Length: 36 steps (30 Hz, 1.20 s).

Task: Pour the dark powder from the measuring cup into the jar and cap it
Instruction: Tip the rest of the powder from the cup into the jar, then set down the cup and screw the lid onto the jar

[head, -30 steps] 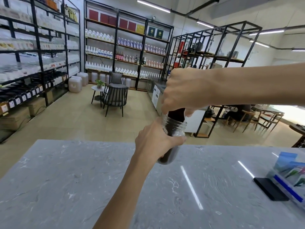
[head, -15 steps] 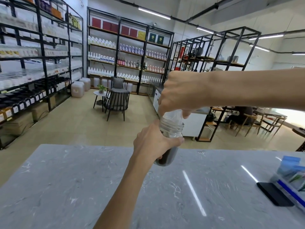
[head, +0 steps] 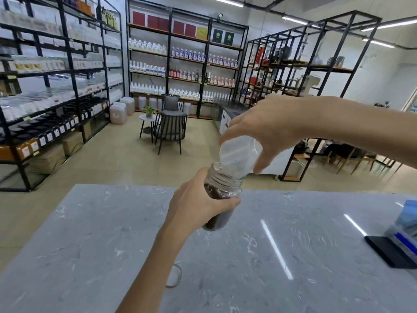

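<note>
My left hand (head: 198, 199) grips a clear glass jar (head: 222, 188) with a threaded neck, held tilted above the grey marble table (head: 90, 245). Dark powder fills the jar's lower part. My right hand (head: 270, 127) holds a clear plastic measuring cup (head: 239, 152) upside down, its mouth resting at the jar's opening. The cup looks see-through and nearly empty. A round clear lid (head: 174, 275) lies on the table beside my left forearm, partly hidden by it.
A black flat object (head: 388, 250) and a blue-and-clear box (head: 406, 227) sit at the table's right edge. Beyond the table are a tiled floor, black shelving racks with bottles, a small round table and a dark chair (head: 171, 129).
The cup held dark powder a second ago; it now looks emptied and the jar holds more. My right hand has lifted the cup slightly, and my view has dropped a little.
</note>
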{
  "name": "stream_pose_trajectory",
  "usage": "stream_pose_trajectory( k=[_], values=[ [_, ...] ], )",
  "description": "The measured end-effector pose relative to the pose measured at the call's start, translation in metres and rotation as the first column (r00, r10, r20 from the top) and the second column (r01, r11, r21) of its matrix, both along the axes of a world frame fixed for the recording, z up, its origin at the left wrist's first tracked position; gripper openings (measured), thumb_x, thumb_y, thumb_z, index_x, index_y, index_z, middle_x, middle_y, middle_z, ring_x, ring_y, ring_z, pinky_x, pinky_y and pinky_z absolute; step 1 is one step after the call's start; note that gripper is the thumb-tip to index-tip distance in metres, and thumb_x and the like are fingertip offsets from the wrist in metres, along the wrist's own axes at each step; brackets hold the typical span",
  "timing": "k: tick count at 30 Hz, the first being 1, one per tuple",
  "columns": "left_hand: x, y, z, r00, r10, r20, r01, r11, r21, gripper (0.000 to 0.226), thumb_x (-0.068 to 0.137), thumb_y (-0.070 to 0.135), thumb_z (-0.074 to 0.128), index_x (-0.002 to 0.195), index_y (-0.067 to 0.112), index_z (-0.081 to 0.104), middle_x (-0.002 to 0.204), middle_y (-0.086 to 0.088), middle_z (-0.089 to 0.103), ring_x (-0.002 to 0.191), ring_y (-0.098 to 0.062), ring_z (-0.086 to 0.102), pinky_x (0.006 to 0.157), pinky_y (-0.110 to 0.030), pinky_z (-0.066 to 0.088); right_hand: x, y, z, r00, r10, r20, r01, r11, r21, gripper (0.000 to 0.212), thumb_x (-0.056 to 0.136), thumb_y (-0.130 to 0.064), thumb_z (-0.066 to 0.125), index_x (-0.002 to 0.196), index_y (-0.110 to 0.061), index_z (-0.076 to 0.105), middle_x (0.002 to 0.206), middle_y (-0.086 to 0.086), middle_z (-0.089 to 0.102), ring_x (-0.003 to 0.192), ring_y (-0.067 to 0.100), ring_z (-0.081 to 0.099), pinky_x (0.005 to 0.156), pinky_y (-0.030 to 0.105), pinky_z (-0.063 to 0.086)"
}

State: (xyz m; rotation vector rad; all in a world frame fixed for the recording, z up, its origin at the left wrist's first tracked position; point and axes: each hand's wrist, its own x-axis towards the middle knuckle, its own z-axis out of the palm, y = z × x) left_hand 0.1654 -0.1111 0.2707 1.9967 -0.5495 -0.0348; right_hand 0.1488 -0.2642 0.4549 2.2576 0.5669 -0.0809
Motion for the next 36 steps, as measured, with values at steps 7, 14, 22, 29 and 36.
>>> stream_pose_trajectory(
  k=[7,14,22,29,36],
  values=[
    [-0.023,0.030,-0.044,0.972,-0.094,-0.217,0.045,0.975,-0.219,0.065,0.057,0.057,0.089,0.116,0.052,0.062,0.104,0.026,0.075,0.098,-0.006,0.071,0.058,-0.026,0.058,-0.027,-0.007,-0.029,0.971,-0.141,-0.195,0.221,0.844,0.489,0.096,0.052,-0.088,0.064,0.137,-0.057,0.034,0.126,-0.028,0.054,0.110,0.005,0.056,0.085,0.033,0.047],
    [-0.064,0.085,-0.112,0.986,0.044,-0.162,-0.080,0.971,-0.226,0.072,0.055,0.057,0.090,0.120,0.050,0.062,0.109,0.025,0.075,0.093,0.005,0.071,0.071,-0.029,0.058,-0.068,-0.061,-0.141,0.892,-0.154,-0.425,0.451,0.259,0.854,0.112,0.045,-0.089,0.070,0.143,-0.044,0.041,0.123,-0.025,0.062,0.108,-0.010,0.062,0.091,0.024,0.048],
    [-0.086,0.099,-0.163,0.976,0.009,-0.217,-0.046,0.985,-0.167,0.072,0.058,0.048,0.093,0.122,0.047,0.060,0.112,0.022,0.076,0.096,0.003,0.073,0.069,-0.018,0.059,-0.117,-0.088,-0.259,0.869,-0.128,-0.478,0.465,-0.123,0.877,0.094,0.054,-0.056,0.083,0.140,-0.038,0.048,0.126,-0.016,0.062,0.113,-0.002,0.063,0.089,0.028,0.051],
    [-0.099,0.109,-0.233,0.956,-0.052,-0.287,0.032,0.997,-0.072,0.078,0.061,0.042,0.095,0.129,0.050,0.058,0.124,0.022,0.072,0.115,0.000,0.068,0.092,-0.010,0.050,-0.152,-0.085,-0.340,0.848,-0.194,-0.493,0.477,-0.128,0.870,0.098,0.060,-0.075,0.075,0.144,-0.040,0.039,0.132,-0.016,0.047,0.122,-0.001,0.050,0.093,0.026,0.050],
    [-0.105,0.125,-0.289,0.923,-0.046,-0.382,0.077,0.995,0.066,0.086,0.062,0.051,0.096,0.136,0.051,0.052,0.131,0.023,0.069,0.124,0.000,0.064,0.111,-0.047,0.048,-0.163,-0.065,-0.404,0.811,-0.178,-0.557,0.569,0.024,0.822,0.102,0.071,-0.064,0.074,0.154,-0.035,0.022,0.149,-0.016,0.031,0.136,0.004,0.039,0.112,0.038,0.043]
  ],
)
